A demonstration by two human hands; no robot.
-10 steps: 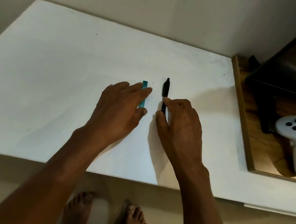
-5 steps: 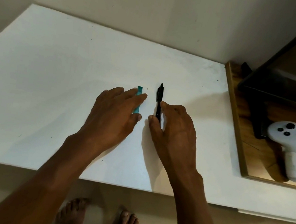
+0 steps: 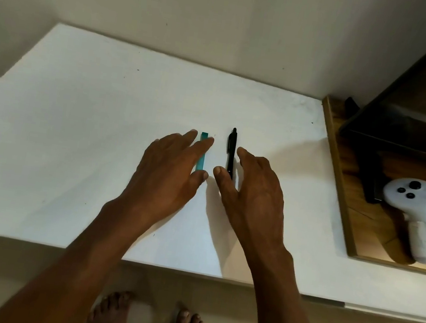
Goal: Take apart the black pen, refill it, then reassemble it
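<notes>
A white bench fills most of the head view, and the black pen lies on it near the middle, whole, pointing away from the person with its clip end farthest off. Just to its left, parallel and apart from it, lies a short teal stick, flat on the bench.

The right hand is spread over the bench just right of the pen. Its grip is released: the fingers are splayed and slightly curled, closed on nothing. The thumb tip sits at the near end of the pen, on its left side, while the index finger reaches forward along the pen's right side, so the lower half of the pen lies between thumb and forefinger. Whether either digit actually touches the barrel cannot be told.

The left hand is likewise slack, palm down, fingers extended. Its fingers lie over the teal stick, covering part of it, and its thumb tip sits at the stick's near end.

To the right, a wooden tray adjoins the bench, carrying a white controller and a dark frame. Bare feet show on the floor below the bench edge.
</notes>
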